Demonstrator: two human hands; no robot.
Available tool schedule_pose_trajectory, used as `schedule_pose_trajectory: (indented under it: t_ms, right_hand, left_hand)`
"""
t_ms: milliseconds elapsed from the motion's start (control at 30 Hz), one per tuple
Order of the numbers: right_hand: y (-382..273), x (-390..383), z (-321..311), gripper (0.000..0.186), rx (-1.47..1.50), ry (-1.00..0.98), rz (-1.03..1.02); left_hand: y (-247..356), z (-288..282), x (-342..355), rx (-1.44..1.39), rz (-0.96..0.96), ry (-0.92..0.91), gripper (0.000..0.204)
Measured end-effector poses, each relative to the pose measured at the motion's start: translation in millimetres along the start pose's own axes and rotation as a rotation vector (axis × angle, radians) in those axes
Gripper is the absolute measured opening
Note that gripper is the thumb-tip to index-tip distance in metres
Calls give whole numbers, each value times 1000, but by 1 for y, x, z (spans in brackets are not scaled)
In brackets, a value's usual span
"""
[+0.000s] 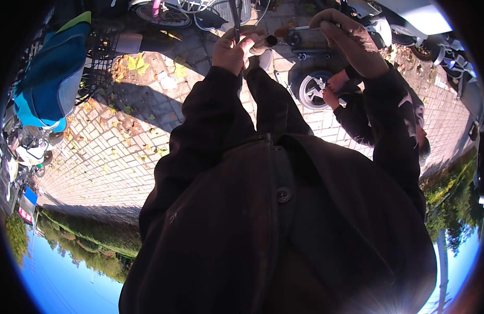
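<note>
My left hand (231,55) is closed around a thin dark rod (234,18) that runs up past my fingers. Beside its fingertips is a short hollow metal tube (263,45), its dark round opening facing right; whether the hand grips the tube too is hard to make out. My right hand (354,44) is raised further right, fingers bent over toward the thumb. From its fingertips a thin metal rod (304,27) points left; the rest of that rod is hidden in the hand. The two hands are apart.
At the right a crouching person in dark clothes has both hands (333,90) at a small spoked wheel (311,90). Dark tools (310,55) lie on the paving. A teal padded cover (51,78) and black wire basket (100,55) stand left; bicycles (163,13) are ahead.
</note>
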State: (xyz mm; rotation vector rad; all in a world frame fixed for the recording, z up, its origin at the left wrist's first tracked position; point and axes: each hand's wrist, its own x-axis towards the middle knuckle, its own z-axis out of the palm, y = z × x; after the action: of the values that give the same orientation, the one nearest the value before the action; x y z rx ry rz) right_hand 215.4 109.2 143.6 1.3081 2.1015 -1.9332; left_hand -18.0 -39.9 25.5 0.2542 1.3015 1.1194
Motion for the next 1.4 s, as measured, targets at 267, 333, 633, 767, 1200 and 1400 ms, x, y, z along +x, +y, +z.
schedule_pose_trajectory:
  t_ms: [267, 333, 633, 767, 1200, 1400]
  right_hand:
    - [56, -12, 36, 23, 815, 91, -14]
    - [61, -15, 46, 22, 902, 89, -9]
    - [50, -19, 65, 22, 938, 8, -111]
    - [53, -16, 66, 24, 949, 10, -119]
    - [26, -21, 61, 28, 523, 15, 88]
    - [30, -31, 88, 20, 486, 88, 80]
  left_hand:
    - [27, 9, -23, 13, 35, -51, 29]
    - [34, 12, -29, 8, -13, -21, 29]
    - [44, 23, -47, -152, -95, -106, 27]
    - [40, 23, -49, -65, -72, -62, 24]
    - [30, 15, -50, -95, -45, -81, 26]
    - [16, 4, -62, -224, -125, -67, 26]
